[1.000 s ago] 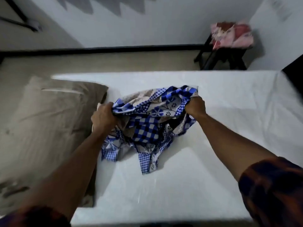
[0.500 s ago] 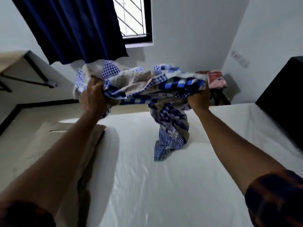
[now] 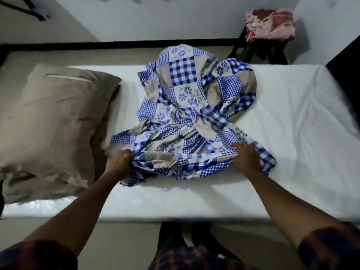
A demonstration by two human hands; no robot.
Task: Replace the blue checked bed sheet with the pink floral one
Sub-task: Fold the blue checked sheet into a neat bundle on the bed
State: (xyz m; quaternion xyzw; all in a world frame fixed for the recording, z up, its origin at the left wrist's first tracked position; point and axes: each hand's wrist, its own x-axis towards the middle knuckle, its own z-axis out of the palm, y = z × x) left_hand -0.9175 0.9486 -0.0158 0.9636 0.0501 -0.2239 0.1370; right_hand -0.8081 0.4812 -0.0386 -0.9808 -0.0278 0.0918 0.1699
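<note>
The blue checked bed sheet point(image 3: 187, 114) lies crumpled in a loose heap across the middle of the bare white mattress point(image 3: 292, 123). My left hand point(image 3: 119, 162) grips a bunched fold at the sheet's near left edge. My right hand point(image 3: 246, 158) holds the near right edge, fingers curled into the cloth. The pink floral sheet point(image 3: 269, 24) sits folded on a dark stool point(image 3: 259, 51) beyond the bed at the far right.
A beige pillow point(image 3: 54, 123) lies on the left end of the mattress, close to the sheet. Bare floor point(image 3: 97, 55) and a white wall lie behind the bed. A dark piece of furniture point(image 3: 348, 55) stands at the right edge.
Both hands lifted the bunched sheet high, then brought it down again. It now lies spread out wider on the mattress, with my hands at its near edge.
</note>
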